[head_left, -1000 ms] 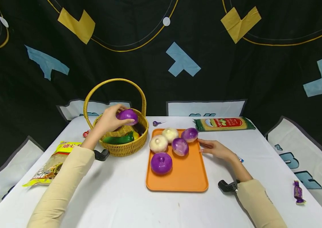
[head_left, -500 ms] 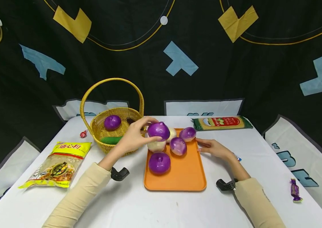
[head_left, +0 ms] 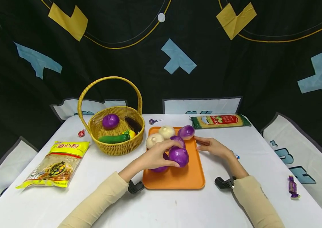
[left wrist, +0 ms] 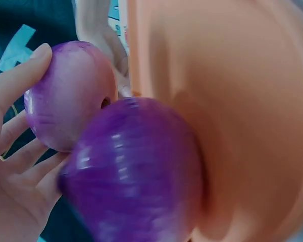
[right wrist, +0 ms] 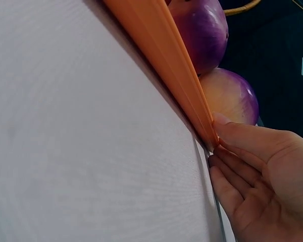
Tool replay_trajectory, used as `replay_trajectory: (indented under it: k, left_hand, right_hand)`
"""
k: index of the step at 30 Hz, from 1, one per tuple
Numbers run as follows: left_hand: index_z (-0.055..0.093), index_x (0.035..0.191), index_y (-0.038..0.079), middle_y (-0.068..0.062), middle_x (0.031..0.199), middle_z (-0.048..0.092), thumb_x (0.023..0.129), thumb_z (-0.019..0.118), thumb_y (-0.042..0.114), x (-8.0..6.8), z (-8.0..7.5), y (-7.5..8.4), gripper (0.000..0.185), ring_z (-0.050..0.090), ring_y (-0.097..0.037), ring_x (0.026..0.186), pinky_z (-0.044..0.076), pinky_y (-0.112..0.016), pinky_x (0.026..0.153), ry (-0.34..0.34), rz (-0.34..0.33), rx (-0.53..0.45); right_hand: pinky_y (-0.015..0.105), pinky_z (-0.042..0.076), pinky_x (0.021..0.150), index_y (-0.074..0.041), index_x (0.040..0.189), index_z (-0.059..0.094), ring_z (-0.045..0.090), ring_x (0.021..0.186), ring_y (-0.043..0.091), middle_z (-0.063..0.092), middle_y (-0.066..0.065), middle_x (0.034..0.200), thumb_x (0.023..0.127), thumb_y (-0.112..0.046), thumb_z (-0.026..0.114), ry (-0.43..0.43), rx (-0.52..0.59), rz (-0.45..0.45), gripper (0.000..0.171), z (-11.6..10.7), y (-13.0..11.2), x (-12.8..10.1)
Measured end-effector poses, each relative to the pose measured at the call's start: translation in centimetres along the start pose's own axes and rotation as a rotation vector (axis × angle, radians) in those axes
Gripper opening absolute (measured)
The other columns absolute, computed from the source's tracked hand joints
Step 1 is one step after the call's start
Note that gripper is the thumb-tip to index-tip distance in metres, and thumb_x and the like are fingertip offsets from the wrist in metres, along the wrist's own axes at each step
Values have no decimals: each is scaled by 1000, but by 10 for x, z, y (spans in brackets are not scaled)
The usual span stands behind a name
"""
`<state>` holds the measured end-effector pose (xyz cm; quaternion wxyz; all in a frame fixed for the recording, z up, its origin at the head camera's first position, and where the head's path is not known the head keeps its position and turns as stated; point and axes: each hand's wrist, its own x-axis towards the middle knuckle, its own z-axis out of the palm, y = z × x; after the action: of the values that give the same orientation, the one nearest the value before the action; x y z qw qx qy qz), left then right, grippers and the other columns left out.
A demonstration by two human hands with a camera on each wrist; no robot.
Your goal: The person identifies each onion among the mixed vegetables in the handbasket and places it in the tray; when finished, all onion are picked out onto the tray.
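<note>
My left hand (head_left: 156, 156) grips a purple onion (head_left: 179, 157) between thumb and fingers, close over the orange tray (head_left: 190, 180). Partly hidden under that hand, another purple onion (head_left: 159, 169) rests on the tray; it looms large in the left wrist view. Two white onions (head_left: 154, 141) sit at the tray's back left. A purple-and-white onion (head_left: 186, 132) is in the back right corner, and one more purple onion (head_left: 179, 140) shows behind my left fingers. My right hand (head_left: 213, 147) pinches the tray's right rim (right wrist: 192, 91), thumb above and fingers below.
A yellow wicker basket (head_left: 121, 151) left of the tray holds a purple onion (head_left: 110, 121), a cucumber (head_left: 113, 139), an eggplant (head_left: 133, 124) and a yellow pepper (head_left: 130, 133). A pasta bag (head_left: 55, 164) lies left, a long pasta pack (head_left: 220, 121) behind, a wrapped candy (head_left: 293, 187) right.
My left hand has set one purple onion down in the basket and let go. It has brought another purple onion rightward and down over the tray. The right hand has stayed on the rim.
</note>
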<state>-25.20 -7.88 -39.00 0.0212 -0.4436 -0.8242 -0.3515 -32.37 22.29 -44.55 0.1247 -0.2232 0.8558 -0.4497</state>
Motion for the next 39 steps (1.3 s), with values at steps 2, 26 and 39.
replay_trajectory:
  k: [2,26,39]
  left_hand:
    - [57,123,15,3,126,58,76,83,32,3,4,-3,56,50,-11,122,43,-30,101,-19,18,32]
    - [58,132,15,-1,127,61,80,80,32,-5,-28,-4,59,53,-20,118,43,-32,100,-128,-27,275]
    - [62,128,13,-4,128,61,86,74,28,-25,-126,-11,46,53,-22,120,43,-40,102,2,-152,323]
  right_hand:
    - [49,27,111,-3,145,41,37,135,36,38,19,148,94,-20,64,-4,0,0,59,-1,-1,0]
    - [45,25,112,-3,145,40,36,136,33,35,18,149,93,-20,65,-10,46,7,60,-1,-2,2]
    - [45,28,111,0,144,40,38,134,36,37,21,147,92,-19,66,1,36,7,61,-2,-2,-1]
